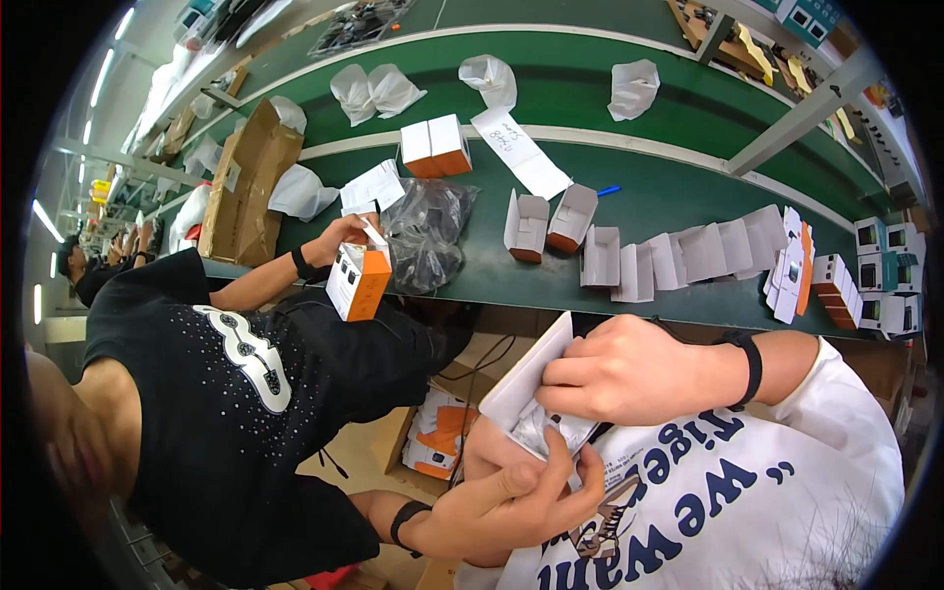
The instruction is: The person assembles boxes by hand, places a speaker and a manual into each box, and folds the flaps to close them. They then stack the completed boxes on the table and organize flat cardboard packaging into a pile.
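In front of my white shirt is a small open box [526,379] with a white inside and a raised flap. A clear-plastic-wrapped thing [536,428] shows in its opening. My right hand [615,369], black band on the wrist, is curled over the opening; whatever its fingertips pinch is hidden. My left hand [484,450] supports the box from the left side, its fingers mostly out of sight. A co-worker's hand [511,501] reaches in from the left across my left forearm, fingertips at the box's lower edge. The co-worker's other hand [354,231] holds an orange-and-white box [359,283].
On the green bench [452,280] lie a grey plastic bag [428,231], two open boxes [528,226], a row of open white boxes [688,256] and flat cartons [790,265]. A brown carton [254,182] stands left. Below the bench is a carton of orange-and-white packaging [438,433].
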`<state>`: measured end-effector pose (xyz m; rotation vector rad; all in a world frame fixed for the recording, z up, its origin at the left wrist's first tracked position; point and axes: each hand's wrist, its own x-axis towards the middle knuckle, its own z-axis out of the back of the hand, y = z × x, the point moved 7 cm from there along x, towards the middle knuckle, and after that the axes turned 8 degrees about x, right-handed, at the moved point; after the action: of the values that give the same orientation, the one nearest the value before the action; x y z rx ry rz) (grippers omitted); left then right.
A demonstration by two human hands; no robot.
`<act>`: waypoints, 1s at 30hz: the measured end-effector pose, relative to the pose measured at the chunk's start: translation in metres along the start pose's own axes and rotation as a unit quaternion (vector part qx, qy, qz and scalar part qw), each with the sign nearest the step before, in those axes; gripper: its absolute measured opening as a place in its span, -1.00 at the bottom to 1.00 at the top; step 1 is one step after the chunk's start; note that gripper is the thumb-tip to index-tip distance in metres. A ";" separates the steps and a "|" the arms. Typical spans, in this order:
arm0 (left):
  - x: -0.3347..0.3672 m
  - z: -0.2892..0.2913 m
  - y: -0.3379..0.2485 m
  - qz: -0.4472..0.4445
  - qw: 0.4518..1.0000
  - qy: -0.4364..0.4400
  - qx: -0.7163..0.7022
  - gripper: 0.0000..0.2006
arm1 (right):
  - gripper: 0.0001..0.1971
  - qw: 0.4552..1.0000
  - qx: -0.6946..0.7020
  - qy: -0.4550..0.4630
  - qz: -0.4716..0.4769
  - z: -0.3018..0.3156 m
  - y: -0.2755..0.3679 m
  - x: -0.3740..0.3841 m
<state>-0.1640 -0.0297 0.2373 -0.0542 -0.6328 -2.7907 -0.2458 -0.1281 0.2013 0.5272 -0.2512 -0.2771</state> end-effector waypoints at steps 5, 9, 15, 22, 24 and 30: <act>-0.008 -0.033 -0.009 0.120 0.908 -0.109 -0.386 -0.34 | -0.91 1.000 0.015 0.002 0.013 0.002 0.012 0.006; -0.020 -0.134 0.003 0.309 0.448 -0.241 -0.803 0.18 | -0.91 1.000 0.008 0.000 -0.011 0.007 0.003 0.002; -0.033 -0.138 0.001 0.330 0.477 -0.275 -0.767 0.37 | -0.85 1.000 0.019 -0.011 0.002 0.003 -0.005 0.005; -0.031 -0.141 -0.012 0.332 0.322 -0.227 -0.857 0.34 | -0.59 0.999 0.014 -0.031 -0.015 0.003 0.000 0.014; -0.034 -0.146 -0.023 0.353 0.236 -0.205 -0.882 0.33 | -0.51 0.999 0.012 -0.036 -0.018 0.002 0.000 0.017; -0.044 -0.149 -0.026 0.338 0.337 -0.187 -0.859 0.25 | -0.27 0.998 0.009 -0.053 -0.039 -0.003 0.005 0.029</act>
<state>-0.1251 -0.0594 0.0878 -1.0020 1.9370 -1.2186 -0.2173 -0.1320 0.2065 0.5412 -0.3368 -0.3807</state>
